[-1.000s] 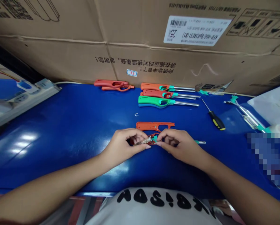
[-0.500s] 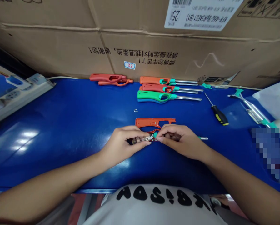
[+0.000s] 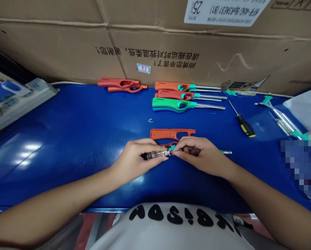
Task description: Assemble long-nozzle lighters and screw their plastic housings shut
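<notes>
My left hand (image 3: 137,154) pinches a clear lighter fuel tank (image 3: 155,155) between thumb and fingers, with its metal-fitted end pointing right. At that end, the closed thumb and fingertips of my right hand (image 3: 199,152) meet beside a small teal part (image 3: 172,148); what they grip is too small to make out. Just beyond both hands lies an orange lighter shell half (image 3: 159,134), its inner side up. Another orange shell piece (image 3: 168,144) is mostly covered by my fingers. A metal lighter tube (image 3: 227,152) sticks out to the right from behind my right hand.
Assembled long lighters (image 3: 171,103) lie in a row against the cardboard box (image 3: 74,52). Red and orange handle shells (image 3: 116,82) sit left of them. To the right are a screwdriver (image 3: 245,125) and loose tubes with teal parts (image 3: 283,118). A power strip (image 3: 27,93) stands at left.
The view has shifted slightly. My hands keep nearly the same pose at the tank's end, and more of the clear tank shows now. Nothing has been let go.
</notes>
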`<state>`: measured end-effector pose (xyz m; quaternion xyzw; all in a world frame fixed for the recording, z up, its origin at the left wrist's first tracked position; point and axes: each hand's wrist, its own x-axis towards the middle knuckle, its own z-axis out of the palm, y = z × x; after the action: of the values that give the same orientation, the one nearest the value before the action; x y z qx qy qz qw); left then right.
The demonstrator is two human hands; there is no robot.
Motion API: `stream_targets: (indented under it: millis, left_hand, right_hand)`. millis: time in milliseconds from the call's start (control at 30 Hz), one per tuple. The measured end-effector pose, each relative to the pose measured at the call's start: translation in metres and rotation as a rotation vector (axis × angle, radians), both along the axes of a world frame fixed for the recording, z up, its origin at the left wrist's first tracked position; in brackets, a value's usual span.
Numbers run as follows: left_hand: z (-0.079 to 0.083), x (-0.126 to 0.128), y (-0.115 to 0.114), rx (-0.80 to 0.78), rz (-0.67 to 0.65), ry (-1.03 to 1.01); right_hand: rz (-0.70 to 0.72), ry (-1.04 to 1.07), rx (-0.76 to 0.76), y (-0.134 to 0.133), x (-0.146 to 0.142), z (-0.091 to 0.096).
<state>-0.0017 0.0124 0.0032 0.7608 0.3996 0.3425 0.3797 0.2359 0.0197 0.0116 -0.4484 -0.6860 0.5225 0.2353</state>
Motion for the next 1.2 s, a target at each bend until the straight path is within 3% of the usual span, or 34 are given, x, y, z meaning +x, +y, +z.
stream_targets:
  millis: [1200]
  left_hand:
    - [-0.0056,0.0001,-0.0017,-0.041,-0.064,-0.039]
  right_hand:
    - [-0.009,-0.041,0.022,-0.0021,-0.0040,-0.0009]
